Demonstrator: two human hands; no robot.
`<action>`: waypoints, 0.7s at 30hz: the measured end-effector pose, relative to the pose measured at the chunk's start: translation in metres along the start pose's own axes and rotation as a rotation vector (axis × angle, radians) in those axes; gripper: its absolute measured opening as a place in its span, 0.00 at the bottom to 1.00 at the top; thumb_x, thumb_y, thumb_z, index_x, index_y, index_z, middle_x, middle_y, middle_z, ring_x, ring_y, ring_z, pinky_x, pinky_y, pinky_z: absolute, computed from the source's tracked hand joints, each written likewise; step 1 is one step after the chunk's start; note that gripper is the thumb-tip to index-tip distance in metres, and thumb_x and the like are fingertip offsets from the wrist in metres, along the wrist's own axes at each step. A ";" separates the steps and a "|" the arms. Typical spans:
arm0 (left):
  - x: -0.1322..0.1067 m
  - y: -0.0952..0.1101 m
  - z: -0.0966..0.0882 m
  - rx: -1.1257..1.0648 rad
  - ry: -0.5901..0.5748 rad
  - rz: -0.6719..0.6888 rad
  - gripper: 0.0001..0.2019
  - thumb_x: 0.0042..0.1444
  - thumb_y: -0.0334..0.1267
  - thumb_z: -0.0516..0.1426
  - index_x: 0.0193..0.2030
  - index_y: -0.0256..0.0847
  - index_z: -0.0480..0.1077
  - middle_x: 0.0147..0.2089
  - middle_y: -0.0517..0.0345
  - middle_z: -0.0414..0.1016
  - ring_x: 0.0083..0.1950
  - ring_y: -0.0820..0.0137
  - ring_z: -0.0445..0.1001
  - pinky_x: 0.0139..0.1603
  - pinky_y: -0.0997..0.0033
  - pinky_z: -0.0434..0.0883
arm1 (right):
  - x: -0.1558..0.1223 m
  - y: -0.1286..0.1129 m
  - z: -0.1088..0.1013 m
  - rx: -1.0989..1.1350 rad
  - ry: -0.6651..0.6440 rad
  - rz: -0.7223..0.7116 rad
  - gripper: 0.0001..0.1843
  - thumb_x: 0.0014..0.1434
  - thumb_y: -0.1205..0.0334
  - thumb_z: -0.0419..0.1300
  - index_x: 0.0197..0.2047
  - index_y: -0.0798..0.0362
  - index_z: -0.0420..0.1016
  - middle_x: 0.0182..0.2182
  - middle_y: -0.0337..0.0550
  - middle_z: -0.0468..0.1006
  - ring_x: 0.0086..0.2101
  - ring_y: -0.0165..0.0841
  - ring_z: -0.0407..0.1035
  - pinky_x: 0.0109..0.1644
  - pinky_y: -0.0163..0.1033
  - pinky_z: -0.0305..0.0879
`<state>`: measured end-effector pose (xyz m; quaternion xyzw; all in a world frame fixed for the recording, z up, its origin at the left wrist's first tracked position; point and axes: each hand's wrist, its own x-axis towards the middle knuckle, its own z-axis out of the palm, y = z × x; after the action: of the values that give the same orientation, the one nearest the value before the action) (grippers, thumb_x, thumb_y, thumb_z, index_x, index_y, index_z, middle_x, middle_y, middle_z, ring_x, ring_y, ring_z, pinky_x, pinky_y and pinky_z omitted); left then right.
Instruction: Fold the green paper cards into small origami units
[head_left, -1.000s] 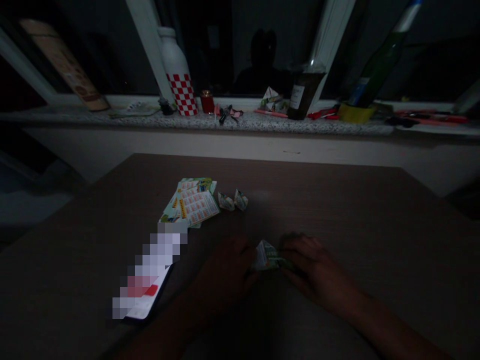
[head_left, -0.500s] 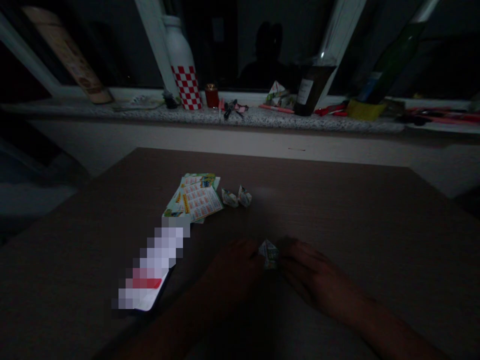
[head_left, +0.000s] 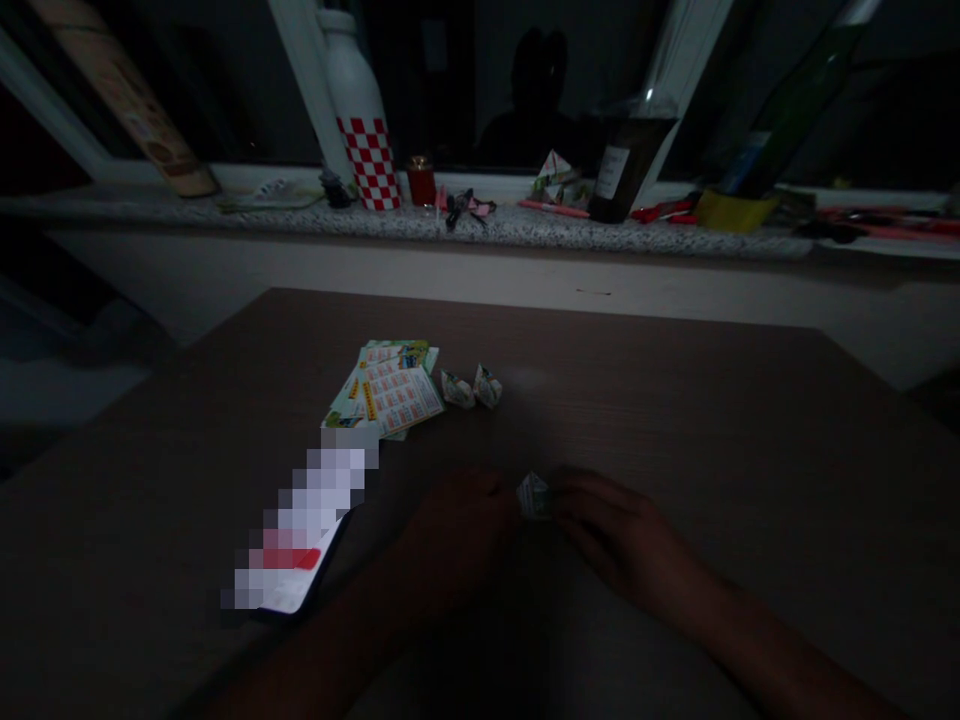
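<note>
A small folded piece of printed paper (head_left: 533,497) sits low over the table between my two hands, its pointed end facing away from me. My left hand (head_left: 466,520) is closed, with its fingertips at the paper's left edge. From the other side, the fingers of my right hand (head_left: 611,520) pinch the paper's right edge. Dim light hides the thumbs' exact grip. Farther off stand two small folded paper pieces (head_left: 472,388), close beside a loose stack of printed paper slips (head_left: 401,395).
A lit phone (head_left: 300,540), its screen blurred out, lies left of my left forearm on the brown table (head_left: 675,400). Behind, the stone windowsill (head_left: 510,232) carries a red-and-white checked bottle (head_left: 371,150), a red jar (head_left: 421,182), a dark drink cup (head_left: 626,170) and a green bottle (head_left: 802,90).
My right hand has shifted slightly left, and its fingers now cover the paper's right part. The lower part of the folded paper shows less than before. The view has tilted slightly.
</note>
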<state>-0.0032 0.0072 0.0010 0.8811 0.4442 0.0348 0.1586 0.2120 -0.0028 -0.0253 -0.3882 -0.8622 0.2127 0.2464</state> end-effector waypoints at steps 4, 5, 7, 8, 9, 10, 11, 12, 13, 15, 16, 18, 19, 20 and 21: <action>0.002 -0.003 0.007 -0.039 0.058 0.006 0.09 0.63 0.34 0.48 0.42 0.37 0.69 0.42 0.51 0.72 0.41 0.64 0.69 0.43 0.64 0.66 | 0.005 -0.001 0.001 0.047 0.007 0.078 0.13 0.61 0.69 0.56 0.49 0.51 0.71 0.49 0.48 0.74 0.49 0.37 0.69 0.54 0.43 0.68; 0.002 -0.003 0.009 -0.035 0.065 0.013 0.10 0.63 0.34 0.48 0.42 0.36 0.69 0.42 0.51 0.72 0.42 0.64 0.69 0.44 0.63 0.66 | 0.005 0.000 0.002 0.052 0.006 0.093 0.15 0.61 0.69 0.57 0.51 0.50 0.70 0.49 0.48 0.75 0.49 0.37 0.70 0.54 0.44 0.68; 0.002 -0.003 0.011 -0.023 0.072 0.025 0.09 0.62 0.33 0.48 0.43 0.36 0.68 0.42 0.50 0.71 0.42 0.63 0.69 0.45 0.62 0.66 | 0.006 0.002 0.003 0.046 0.006 0.113 0.19 0.60 0.67 0.58 0.55 0.50 0.67 0.50 0.48 0.75 0.50 0.38 0.70 0.54 0.45 0.68; 0.002 -0.003 0.011 -0.018 0.071 0.029 0.09 0.62 0.33 0.48 0.42 0.36 0.68 0.42 0.50 0.71 0.43 0.63 0.69 0.45 0.61 0.66 | 0.006 0.003 0.003 0.037 0.006 0.113 0.20 0.60 0.66 0.58 0.57 0.50 0.66 0.51 0.48 0.74 0.51 0.39 0.69 0.55 0.46 0.68; 0.002 -0.002 0.011 -0.013 0.070 0.031 0.09 0.62 0.33 0.48 0.42 0.36 0.68 0.42 0.50 0.71 0.42 0.63 0.69 0.45 0.61 0.66 | 0.006 0.003 0.004 0.026 0.002 0.107 0.22 0.60 0.66 0.58 0.58 0.50 0.65 0.53 0.48 0.73 0.52 0.39 0.69 0.55 0.47 0.67; 0.002 -0.002 0.011 -0.009 0.069 0.034 0.09 0.62 0.32 0.48 0.42 0.36 0.68 0.42 0.50 0.71 0.42 0.63 0.69 0.45 0.61 0.66 | 0.006 0.004 0.004 0.015 -0.010 0.095 0.22 0.60 0.65 0.58 0.58 0.50 0.64 0.54 0.49 0.72 0.53 0.39 0.68 0.56 0.47 0.66; 0.003 -0.001 0.010 -0.006 0.064 0.042 0.09 0.62 0.32 0.48 0.41 0.36 0.68 0.42 0.50 0.71 0.42 0.63 0.69 0.45 0.61 0.66 | 0.006 0.004 0.004 0.005 -0.023 0.084 0.23 0.61 0.65 0.58 0.59 0.50 0.64 0.55 0.48 0.72 0.53 0.39 0.67 0.57 0.47 0.65; 0.003 0.000 0.009 -0.003 0.055 0.051 0.09 0.61 0.32 0.48 0.41 0.36 0.68 0.42 0.50 0.71 0.42 0.63 0.69 0.46 0.61 0.66 | 0.007 0.003 0.004 -0.004 -0.036 0.075 0.23 0.61 0.65 0.57 0.59 0.49 0.64 0.55 0.48 0.71 0.54 0.39 0.67 0.58 0.47 0.64; 0.003 0.001 0.008 -0.003 0.047 0.062 0.08 0.61 0.32 0.48 0.41 0.36 0.68 0.42 0.50 0.71 0.42 0.63 0.68 0.46 0.60 0.66 | 0.007 0.003 0.004 -0.007 -0.050 0.071 0.22 0.61 0.66 0.57 0.58 0.49 0.64 0.56 0.48 0.71 0.54 0.39 0.66 0.59 0.47 0.63; 0.003 0.002 0.008 -0.001 0.046 0.077 0.09 0.61 0.31 0.48 0.41 0.36 0.68 0.43 0.50 0.71 0.43 0.62 0.68 0.48 0.59 0.65 | 0.008 0.000 0.002 0.004 -0.065 0.077 0.19 0.61 0.66 0.57 0.56 0.50 0.66 0.54 0.48 0.72 0.53 0.38 0.67 0.58 0.46 0.63; 0.003 0.003 0.008 0.003 0.053 0.080 0.09 0.61 0.31 0.47 0.42 0.36 0.68 0.43 0.50 0.71 0.43 0.62 0.68 0.48 0.58 0.65 | 0.009 -0.001 0.002 0.020 -0.067 0.083 0.18 0.61 0.66 0.57 0.55 0.50 0.67 0.53 0.48 0.72 0.52 0.38 0.67 0.57 0.45 0.63; 0.003 0.004 0.009 0.014 0.069 0.074 0.09 0.62 0.32 0.47 0.41 0.36 0.68 0.42 0.50 0.71 0.43 0.62 0.68 0.48 0.58 0.65 | 0.010 -0.003 0.000 0.068 -0.059 0.089 0.14 0.61 0.65 0.58 0.51 0.50 0.69 0.50 0.47 0.73 0.49 0.37 0.68 0.54 0.43 0.65; 0.003 0.004 0.010 0.015 0.071 0.073 0.09 0.61 0.32 0.47 0.41 0.36 0.68 0.42 0.50 0.71 0.43 0.62 0.68 0.48 0.58 0.65 | 0.011 -0.004 -0.001 0.098 -0.051 0.092 0.13 0.60 0.65 0.58 0.49 0.50 0.69 0.49 0.47 0.73 0.48 0.36 0.69 0.52 0.42 0.66; 0.003 0.005 0.010 0.018 0.069 0.069 0.08 0.61 0.32 0.47 0.40 0.36 0.68 0.42 0.51 0.71 0.43 0.62 0.67 0.47 0.58 0.65 | 0.011 -0.005 -0.002 0.130 -0.041 0.095 0.11 0.60 0.65 0.59 0.47 0.50 0.70 0.46 0.46 0.73 0.46 0.36 0.69 0.50 0.41 0.67; 0.003 0.005 0.010 0.020 0.064 0.065 0.08 0.61 0.32 0.48 0.40 0.36 0.68 0.41 0.51 0.71 0.43 0.62 0.67 0.47 0.59 0.65 | 0.011 -0.005 -0.002 0.158 -0.031 0.101 0.10 0.60 0.64 0.59 0.46 0.50 0.70 0.45 0.45 0.73 0.43 0.35 0.69 0.47 0.40 0.67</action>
<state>0.0043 0.0042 -0.0068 0.8950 0.4205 0.0638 0.1345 0.2038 0.0025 -0.0180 -0.4073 -0.8256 0.2984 0.2518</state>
